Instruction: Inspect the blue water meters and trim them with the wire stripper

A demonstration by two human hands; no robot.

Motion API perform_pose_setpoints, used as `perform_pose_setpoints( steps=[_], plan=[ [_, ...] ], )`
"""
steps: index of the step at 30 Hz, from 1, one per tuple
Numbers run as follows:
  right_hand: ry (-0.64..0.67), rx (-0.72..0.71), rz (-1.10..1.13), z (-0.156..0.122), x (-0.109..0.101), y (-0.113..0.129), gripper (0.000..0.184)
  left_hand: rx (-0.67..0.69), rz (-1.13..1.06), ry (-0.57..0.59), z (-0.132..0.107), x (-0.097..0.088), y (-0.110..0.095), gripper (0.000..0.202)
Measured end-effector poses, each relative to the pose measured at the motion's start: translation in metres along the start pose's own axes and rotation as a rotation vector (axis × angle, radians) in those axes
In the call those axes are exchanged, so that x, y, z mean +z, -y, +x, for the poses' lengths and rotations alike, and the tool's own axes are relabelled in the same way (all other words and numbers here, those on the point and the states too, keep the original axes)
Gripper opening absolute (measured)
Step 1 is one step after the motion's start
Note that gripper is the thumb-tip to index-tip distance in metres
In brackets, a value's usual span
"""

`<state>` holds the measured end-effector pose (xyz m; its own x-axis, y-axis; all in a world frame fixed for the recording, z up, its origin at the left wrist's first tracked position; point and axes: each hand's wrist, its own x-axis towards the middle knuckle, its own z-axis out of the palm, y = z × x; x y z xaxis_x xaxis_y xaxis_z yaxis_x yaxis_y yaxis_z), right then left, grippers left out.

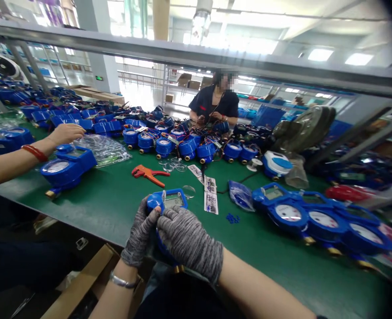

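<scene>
A blue water meter (174, 199) with a lit-up digital display is held at the table's near edge, its brass fitting low down near my lap. My left hand (139, 235), in a grey knitted glove with the thumb's tip bare, grips the meter's left side. Over the meter's near face lies my right hand (191, 239), gloved alike, its fingers curled and closed against the casing; they hide most of the dial part. Whether the right fingertips pinch something small cannot be seen. A clear round disc (189, 191) lies just behind the meter.
Orange wire strippers (150, 174) and printed label cards (210, 195) lie beyond my hands. To the right are small blue parts (232, 218), a blue bag (241, 195) and several finished-looking meters (287, 212). A neighbour's arm (33, 155) reaches in from the left; another person (215, 104) sits opposite.
</scene>
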<state>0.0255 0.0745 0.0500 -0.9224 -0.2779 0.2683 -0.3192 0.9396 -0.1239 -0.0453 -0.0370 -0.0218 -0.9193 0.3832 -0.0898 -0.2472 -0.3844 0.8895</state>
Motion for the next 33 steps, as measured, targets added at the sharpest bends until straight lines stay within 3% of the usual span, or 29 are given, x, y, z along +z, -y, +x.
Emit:
perform_pose_setpoints(
  steps=[4,11,18,23,26,27,29,30,31,33],
  plan=[
    [0.014,-0.099,-0.089,-0.009,0.002,-0.002,0.020,-0.015,0.024,-0.018,-0.001,0.003,0.000,0.058],
    [-0.144,-0.104,-0.113,-0.017,0.005,-0.003,0.024,-0.068,0.015,-0.035,-0.004,0.011,-0.003,0.063],
    [-0.167,0.101,-0.057,-0.028,0.011,0.003,0.029,-0.037,0.023,-0.026,-0.003,0.020,-0.004,0.047],
    [-0.115,0.052,0.022,-0.024,0.000,-0.003,0.022,-0.067,0.026,0.001,-0.002,0.031,-0.010,0.055],
    [-0.272,0.052,0.242,-0.053,-0.010,-0.038,0.026,-0.125,0.053,0.031,0.004,0.028,-0.009,0.057],
    [-0.374,0.141,0.313,-0.070,-0.012,-0.057,0.031,-0.171,0.053,0.052,0.009,0.026,-0.009,0.057],
    [-0.562,0.485,0.337,-0.109,-0.013,-0.104,0.030,-0.287,0.047,0.119,0.019,0.023,-0.007,0.060],
    [-0.566,0.658,0.246,-0.129,-0.012,-0.129,0.029,-0.347,0.049,0.169,0.025,0.024,-0.008,0.061],
    [-0.542,0.724,0.206,-0.147,-0.011,-0.152,0.029,-0.395,0.061,0.221,0.031,0.025,-0.009,0.061],
    [-0.453,0.745,0.180,-0.177,-0.007,-0.190,0.031,-0.437,0.114,0.325,0.039,0.032,-0.015,0.062]
  ],
)
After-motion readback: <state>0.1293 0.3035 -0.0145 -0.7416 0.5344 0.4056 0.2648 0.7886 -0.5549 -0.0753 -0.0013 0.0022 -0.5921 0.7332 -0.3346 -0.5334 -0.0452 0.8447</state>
